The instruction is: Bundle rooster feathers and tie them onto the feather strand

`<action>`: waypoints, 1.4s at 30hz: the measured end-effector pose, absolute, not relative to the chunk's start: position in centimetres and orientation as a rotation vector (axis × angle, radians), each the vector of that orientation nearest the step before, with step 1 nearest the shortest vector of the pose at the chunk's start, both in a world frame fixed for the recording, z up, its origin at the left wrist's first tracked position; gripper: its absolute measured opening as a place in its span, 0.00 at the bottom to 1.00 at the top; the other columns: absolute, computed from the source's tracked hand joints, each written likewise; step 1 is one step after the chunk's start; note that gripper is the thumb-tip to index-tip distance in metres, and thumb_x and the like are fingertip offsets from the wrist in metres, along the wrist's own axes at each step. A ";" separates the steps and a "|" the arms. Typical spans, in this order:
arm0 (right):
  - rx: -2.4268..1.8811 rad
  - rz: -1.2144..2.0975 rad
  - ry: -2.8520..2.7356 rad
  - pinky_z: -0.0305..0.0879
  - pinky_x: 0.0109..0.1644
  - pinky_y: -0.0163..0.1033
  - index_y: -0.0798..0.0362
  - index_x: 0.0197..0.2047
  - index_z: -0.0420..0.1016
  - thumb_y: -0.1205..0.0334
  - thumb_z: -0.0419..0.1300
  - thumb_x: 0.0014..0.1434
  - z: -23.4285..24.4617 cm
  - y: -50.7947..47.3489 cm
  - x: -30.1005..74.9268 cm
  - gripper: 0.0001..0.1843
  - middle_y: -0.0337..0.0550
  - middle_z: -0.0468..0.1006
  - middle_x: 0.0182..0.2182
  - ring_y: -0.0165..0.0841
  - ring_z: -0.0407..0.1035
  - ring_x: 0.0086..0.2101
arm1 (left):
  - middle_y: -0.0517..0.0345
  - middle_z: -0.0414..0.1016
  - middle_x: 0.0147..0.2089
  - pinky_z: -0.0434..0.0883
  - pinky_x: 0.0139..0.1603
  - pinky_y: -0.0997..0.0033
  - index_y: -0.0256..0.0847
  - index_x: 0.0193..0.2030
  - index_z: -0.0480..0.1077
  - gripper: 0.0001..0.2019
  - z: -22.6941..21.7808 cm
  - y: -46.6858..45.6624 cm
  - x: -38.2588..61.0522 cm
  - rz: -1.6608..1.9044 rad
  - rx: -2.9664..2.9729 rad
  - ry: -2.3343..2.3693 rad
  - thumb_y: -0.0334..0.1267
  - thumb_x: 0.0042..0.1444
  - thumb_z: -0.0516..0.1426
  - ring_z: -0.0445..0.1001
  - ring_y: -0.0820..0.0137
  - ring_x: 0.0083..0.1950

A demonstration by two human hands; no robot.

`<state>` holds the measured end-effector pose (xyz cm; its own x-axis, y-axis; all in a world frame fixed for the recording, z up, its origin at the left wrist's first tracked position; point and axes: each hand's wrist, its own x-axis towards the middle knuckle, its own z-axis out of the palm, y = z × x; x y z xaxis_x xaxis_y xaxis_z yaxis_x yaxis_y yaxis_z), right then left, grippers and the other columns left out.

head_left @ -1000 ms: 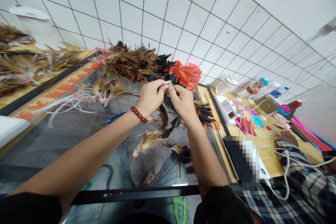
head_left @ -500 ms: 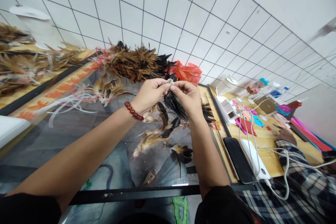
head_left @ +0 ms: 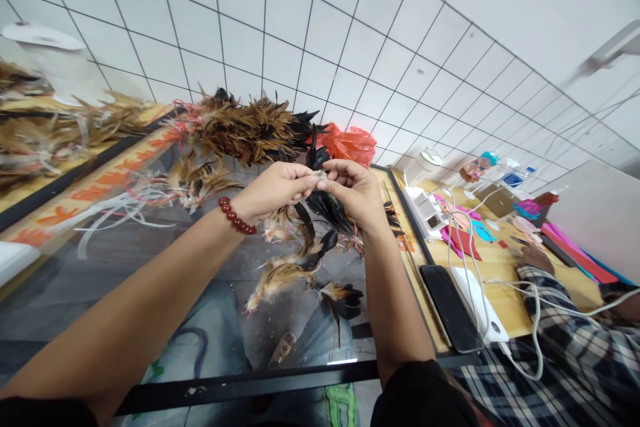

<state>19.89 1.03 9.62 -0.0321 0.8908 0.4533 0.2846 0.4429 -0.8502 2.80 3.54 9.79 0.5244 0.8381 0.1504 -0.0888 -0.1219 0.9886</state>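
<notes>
My left hand (head_left: 277,190), a red bead bracelet (head_left: 237,217) on its wrist, pinches a dark feather (head_left: 316,157) at its pale, fluffy base. Meeting it from the other side, my right hand (head_left: 356,195) has thumb and forefinger closed on the same base. How many feathers are in the pinch is hard to tell. Just below the fingertips lies a bundle of black feathers (head_left: 327,212), partly covered by my right hand. Nearer to me, brown-and-black feathers (head_left: 283,275) and a small dark tuft (head_left: 345,299) rest on the glass tabletop (head_left: 205,260).
A large brown feather bundle (head_left: 245,127) and a red plastic bag (head_left: 350,143) lie along the tiled wall. White strips (head_left: 120,210) are at left. On the right are a phone (head_left: 450,307), a power strip (head_left: 483,307) with cables, and a co-worker's plaid sleeve (head_left: 555,310).
The whole view has shifted slightly, so things appear a little further left and most a little lower. Both hands keep their pinch on the feather, with fingers shifted slightly.
</notes>
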 end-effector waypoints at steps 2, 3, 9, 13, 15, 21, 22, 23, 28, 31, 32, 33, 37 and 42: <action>-1.010 0.722 -1.592 0.65 0.35 0.33 0.53 0.42 0.77 0.56 0.70 0.46 9.6 1.0 20.0 0.20 0.35 0.73 0.28 0.25 0.65 0.28 | 0.61 0.61 0.21 0.52 0.19 0.80 0.35 0.24 0.71 0.11 10.0 3.3 2.9 0.898 1.457 0.682 0.40 0.51 0.61 0.56 0.80 0.21; -0.995 0.743 -1.591 0.66 0.35 0.33 0.53 0.42 0.77 0.55 0.71 0.46 9.7 0.9 20.0 0.20 0.35 0.73 0.28 0.25 0.66 0.28 | 0.62 0.60 0.21 0.52 0.19 0.80 0.35 0.25 0.71 0.10 10.0 3.2 3.0 0.900 1.431 0.683 0.39 0.52 0.61 0.56 0.81 0.21; -0.991 0.736 -1.501 0.63 0.33 0.32 0.54 0.32 0.77 0.54 0.68 0.51 10.0 0.7 20.0 0.12 0.36 0.75 0.26 0.25 0.65 0.27 | 0.62 0.61 0.22 0.51 0.19 0.83 0.34 0.25 0.68 0.09 10.3 2.7 3.4 0.949 1.342 0.703 0.34 0.54 0.58 0.54 0.83 0.21; -0.982 0.724 -1.531 0.63 0.33 0.33 0.54 0.31 0.76 0.54 0.66 0.53 10.1 0.6 19.9 0.11 0.38 0.77 0.27 0.26 0.67 0.28 | 0.62 0.60 0.22 0.52 0.19 0.84 0.33 0.26 0.69 0.08 10.1 2.7 3.4 0.949 1.344 0.705 0.34 0.55 0.58 0.55 0.82 0.21; -1.004 0.702 -1.539 0.65 0.34 0.33 0.54 0.30 0.76 0.54 0.66 0.53 10.1 0.6 19.8 0.11 0.38 0.77 0.27 0.27 0.68 0.29 | 0.62 0.61 0.22 0.52 0.19 0.84 0.33 0.28 0.71 0.08 10.0 2.8 3.4 0.949 1.331 0.698 0.34 0.55 0.58 0.55 0.82 0.21; -0.991 0.658 -1.529 0.67 0.36 0.34 0.53 0.32 0.75 0.55 0.67 0.52 9.8 1.0 19.9 0.11 0.37 0.76 0.27 0.27 0.69 0.29 | 0.60 0.61 0.22 0.52 0.18 0.84 0.32 0.28 0.72 0.08 9.6 3.0 3.6 0.911 1.285 0.654 0.36 0.54 0.60 0.55 0.82 0.21; -0.976 0.669 -1.527 0.67 0.37 0.34 0.53 0.35 0.76 0.55 0.67 0.51 9.7 1.0 20.0 0.11 0.36 0.75 0.28 0.26 0.68 0.29 | 0.60 0.61 0.22 0.52 0.18 0.84 0.32 0.27 0.72 0.08 9.7 3.0 3.5 0.901 1.274 0.638 0.36 0.53 0.61 0.55 0.82 0.21; -0.962 0.694 -1.539 0.67 0.37 0.34 0.51 0.40 0.76 0.55 0.68 0.51 9.7 1.1 20.1 0.14 0.36 0.75 0.30 0.26 0.68 0.30 | 0.61 0.61 0.22 0.52 0.17 0.84 0.32 0.27 0.71 0.08 9.7 2.9 3.5 0.886 1.258 0.618 0.36 0.52 0.61 0.55 0.82 0.21; -0.885 0.809 -1.721 0.68 0.41 0.36 0.49 0.43 0.77 0.53 0.62 0.57 9.5 1.0 20.5 0.13 0.39 0.75 0.33 0.28 0.69 0.35 | 0.61 0.61 0.21 0.53 0.17 0.83 0.33 0.24 0.70 0.10 10.1 2.9 3.2 0.746 1.179 0.546 0.35 0.49 0.64 0.56 0.82 0.20; -0.844 0.786 -1.691 0.67 0.38 0.35 0.51 0.36 0.75 0.54 0.62 0.58 9.4 0.9 20.2 0.10 0.37 0.73 0.29 0.27 0.68 0.31 | 0.59 0.65 0.22 0.58 0.20 0.81 0.33 0.24 0.70 0.10 10.4 2.9 3.0 0.743 1.213 0.543 0.36 0.49 0.64 0.60 0.80 0.21; -0.845 0.783 -1.664 0.67 0.37 0.35 0.52 0.36 0.74 0.54 0.62 0.58 9.4 0.9 19.9 0.10 0.36 0.72 0.27 0.27 0.68 0.29 | 0.58 0.67 0.23 0.61 0.22 0.80 0.33 0.24 0.71 0.10 10.5 2.8 3.0 0.760 1.227 0.546 0.37 0.50 0.64 0.63 0.79 0.22; -0.855 0.781 -1.641 0.66 0.36 0.35 0.51 0.35 0.73 0.53 0.61 0.59 9.3 0.9 19.7 0.10 0.35 0.71 0.26 0.26 0.67 0.27 | 0.57 0.70 0.24 0.64 0.25 0.78 0.33 0.25 0.72 0.10 10.5 2.8 3.1 0.777 1.235 0.550 0.37 0.51 0.63 0.65 0.78 0.24; -0.945 0.683 -1.583 0.66 0.35 0.34 0.51 0.36 0.72 0.52 0.60 0.59 9.0 1.2 19.0 0.11 0.35 0.71 0.27 0.25 0.66 0.27 | 0.57 0.72 0.24 0.65 0.28 0.77 0.34 0.24 0.72 0.10 10.3 2.8 3.4 0.865 1.292 0.611 0.36 0.53 0.60 0.67 0.77 0.25; -1.175 0.531 -1.697 0.64 0.38 0.34 0.52 0.40 0.75 0.61 0.56 0.61 7.4 2.2 18.6 0.08 0.38 0.75 0.32 0.27 0.66 0.30 | 0.60 0.68 0.21 0.64 0.27 0.80 0.35 0.21 0.69 0.12 10.2 3.8 3.1 1.217 1.263 0.787 0.31 0.55 0.57 0.65 0.78 0.23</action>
